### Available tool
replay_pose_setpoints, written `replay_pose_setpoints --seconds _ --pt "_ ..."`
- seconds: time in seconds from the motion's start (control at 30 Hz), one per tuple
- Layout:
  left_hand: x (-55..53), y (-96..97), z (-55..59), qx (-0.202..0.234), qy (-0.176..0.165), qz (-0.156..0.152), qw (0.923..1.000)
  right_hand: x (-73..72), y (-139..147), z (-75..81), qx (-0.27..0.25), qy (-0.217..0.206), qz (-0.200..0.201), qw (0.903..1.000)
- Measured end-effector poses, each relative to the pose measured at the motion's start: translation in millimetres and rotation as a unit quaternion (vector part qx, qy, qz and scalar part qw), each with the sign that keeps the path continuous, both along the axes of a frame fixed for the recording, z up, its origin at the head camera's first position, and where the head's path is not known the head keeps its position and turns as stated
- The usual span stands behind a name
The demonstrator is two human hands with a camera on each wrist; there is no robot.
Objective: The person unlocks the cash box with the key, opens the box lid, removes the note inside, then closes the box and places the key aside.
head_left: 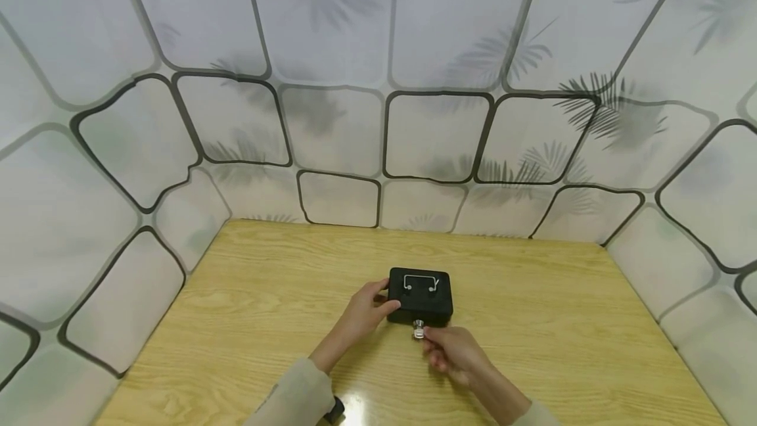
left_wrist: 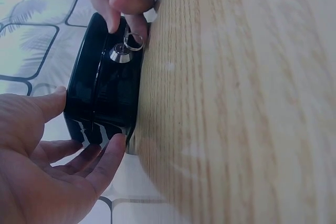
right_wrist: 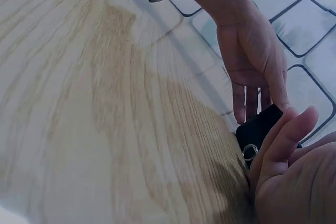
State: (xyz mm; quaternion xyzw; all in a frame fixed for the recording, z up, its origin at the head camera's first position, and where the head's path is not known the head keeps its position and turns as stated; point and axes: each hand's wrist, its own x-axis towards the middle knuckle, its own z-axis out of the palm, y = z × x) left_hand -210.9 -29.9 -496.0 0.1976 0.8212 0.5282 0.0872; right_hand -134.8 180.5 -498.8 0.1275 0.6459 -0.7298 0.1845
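Observation:
A small black cash box [head_left: 420, 307] with a wire carry handle [head_left: 421, 277] on its lid stands on the table, lid down. My left hand [head_left: 365, 311] grips its left end, thumb on the top edge and fingers against the side, as the left wrist view shows. On the front face is a silver lock [left_wrist: 121, 53] with a key [left_wrist: 126, 36] in it and a key ring [left_wrist: 135, 42] hanging from the key. My right hand [head_left: 454, 352] pinches the key from the right. In the right wrist view its fingers hide much of the box.
The box stands on a light wood-grain table [head_left: 272, 294]. Pale cloth walls [head_left: 331, 130] with dark rounded outlines and leaf prints rise along the table's back and sides. A black band [head_left: 335, 409] sits by the left sleeve.

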Motion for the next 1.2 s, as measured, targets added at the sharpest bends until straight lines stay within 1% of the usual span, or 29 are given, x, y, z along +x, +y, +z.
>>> replay_pose_setpoints --seconds 0.17,0.23,0.3,0.37,0.47,0.53,0.6,0.67,0.73,0.83,0.93,1.07,1.13,1.2 --pt "0.7 0.1 0.9 -0.003 -0.003 -0.002 1.0 8.4 8.2 3.6 0.072 0.028 -0.02 0.9968" --pt "1.0 0.0 0.9 -0.005 -0.007 -0.003 1.0 11.6 11.6 4.9 0.103 0.042 -0.038 0.993" --pt "1.3 0.0 0.8 -0.005 -0.008 -0.003 1.0 13.2 14.5 6.4 0.137 0.055 -0.063 0.987" --pt "1.3 0.0 0.4 -0.005 -0.008 -0.003 1.0 13.2 17.7 7.6 0.177 0.072 -0.086 0.9778" --pt "1.1 0.2 0.1 -0.007 -0.005 -0.002 1.0 10.8 23.0 9.6 0.235 0.11 -0.103 0.9604" --pt "1.1 0.4 -0.2 -0.007 -0.002 -0.003 1.0 8.8 26.3 11.3 0.272 0.136 -0.102 0.9472" --pt "1.2 0.6 -0.5 -0.006 -0.001 -0.003 1.0 6.3 29.2 12.8 0.298 0.157 -0.095 0.9369" --pt "1.4 0.7 -1.2 -0.005 0.0 -0.003 1.0 4.0 31.3 14.0 0.314 0.168 -0.087 0.9302" --pt "1.4 0.7 -2.1 -0.004 0.001 -0.005 1.0 1.6 32.8 14.2 0.316 0.175 -0.077 0.9292" --pt "1.8 0.5 -3.5 -0.004 0.001 -0.006 1.0 -1.2 33.4 14.1 0.315 0.176 -0.067 0.9304" --pt "2.5 0.2 -3.9 0.0 0.003 -0.009 0.9999 -3.5 33.2 13.0 0.319 0.185 -0.059 0.9277" --pt "3.1 -0.6 -3.8 0.005 0.007 -0.011 0.9999 -6.4 32.7 10.8 0.327 0.197 -0.058 0.9223" --pt "3.1 -1.0 -3.6 0.007 0.008 -0.012 0.9999 -7.8 32.4 9.8 0.327 0.198 -0.06 0.922" --pt "2.8 -1.3 -3.7 0.006 0.013 -0.014 0.9998 -8.9 32.2 8.6 0.323 0.197 -0.061 0.9237"
